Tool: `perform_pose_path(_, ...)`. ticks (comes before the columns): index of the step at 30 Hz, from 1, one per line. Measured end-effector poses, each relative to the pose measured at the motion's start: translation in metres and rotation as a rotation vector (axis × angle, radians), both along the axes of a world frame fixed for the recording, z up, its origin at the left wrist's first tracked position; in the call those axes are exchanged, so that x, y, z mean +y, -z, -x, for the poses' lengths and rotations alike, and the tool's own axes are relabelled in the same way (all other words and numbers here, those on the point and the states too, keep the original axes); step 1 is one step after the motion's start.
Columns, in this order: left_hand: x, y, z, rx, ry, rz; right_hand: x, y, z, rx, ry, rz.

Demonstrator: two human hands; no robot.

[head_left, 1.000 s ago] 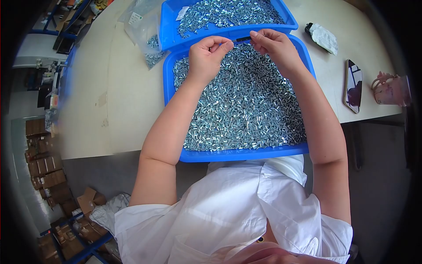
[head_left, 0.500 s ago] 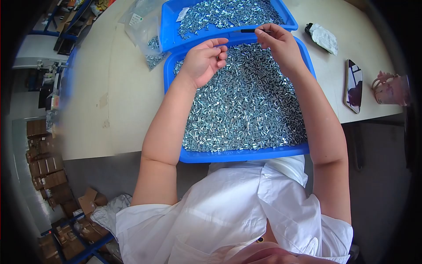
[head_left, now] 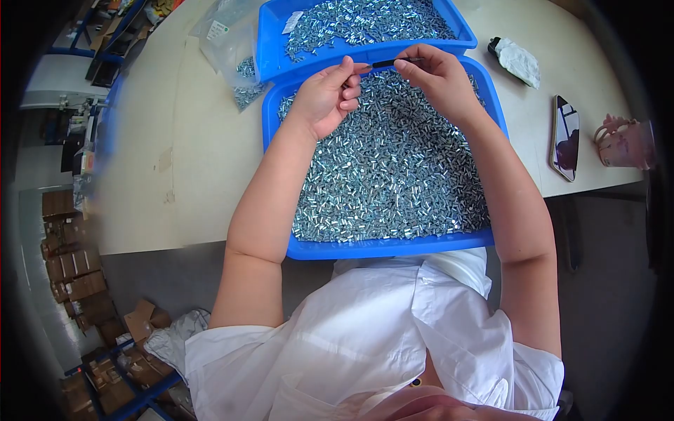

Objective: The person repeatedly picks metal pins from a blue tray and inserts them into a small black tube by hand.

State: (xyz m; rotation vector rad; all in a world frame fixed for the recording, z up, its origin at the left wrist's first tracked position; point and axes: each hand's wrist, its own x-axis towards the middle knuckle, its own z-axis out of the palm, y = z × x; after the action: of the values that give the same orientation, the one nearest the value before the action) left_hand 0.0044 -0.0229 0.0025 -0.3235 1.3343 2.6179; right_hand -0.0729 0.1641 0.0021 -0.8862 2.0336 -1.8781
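My right hand (head_left: 442, 81) is closed around a slim black pen-like tool (head_left: 385, 63), which points left. Its tip meets the fingertips of my left hand (head_left: 324, 98). The left thumb presses against the index finger, and the other fingers are curled; whatever they pinch is too small or hidden to make out. Both hands are raised over the far part of a blue tray (head_left: 379, 248), filled with small shiny metal pins or sleeves (head_left: 386, 168).
Behind stands a second blue tray (head_left: 270, 35) with more metal pieces. A clear plastic bag (head_left: 228, 49) lies left of it on the table (head_left: 168, 140). Towards the right are a crumpled white packet (head_left: 518, 62), a phone (head_left: 564, 138) and a pink cup (head_left: 625, 144).
My right hand has moved a little left and down, bringing the black tool's tip to my left fingers. The left thumb has closed onto the index finger.
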Motion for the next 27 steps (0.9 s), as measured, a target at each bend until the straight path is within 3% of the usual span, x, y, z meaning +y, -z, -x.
perform_pose_path(7,0.0018,-0.0020,0.0003,0.011,-0.015,-0.070,-0.0012,-0.0005,-0.0016,-0.001,0.001,0.022)
perform_pose_path(22,0.0013,0.0033,0.0013,0.109,-0.031,0.123,0.0003,0.0016,-0.0010,0.087,-0.021,0.038)
perform_pose_path(25,0.0026,0.0041,0.0016,0.105,-0.054,0.202,0.0023,-0.0022,-0.0027,0.195,0.000,-0.050)
perform_pose_path(27,0.0048,0.0034,0.0009,0.130,-0.085,0.294,0.0032,-0.0047,-0.0011,0.043,0.020,-0.257)
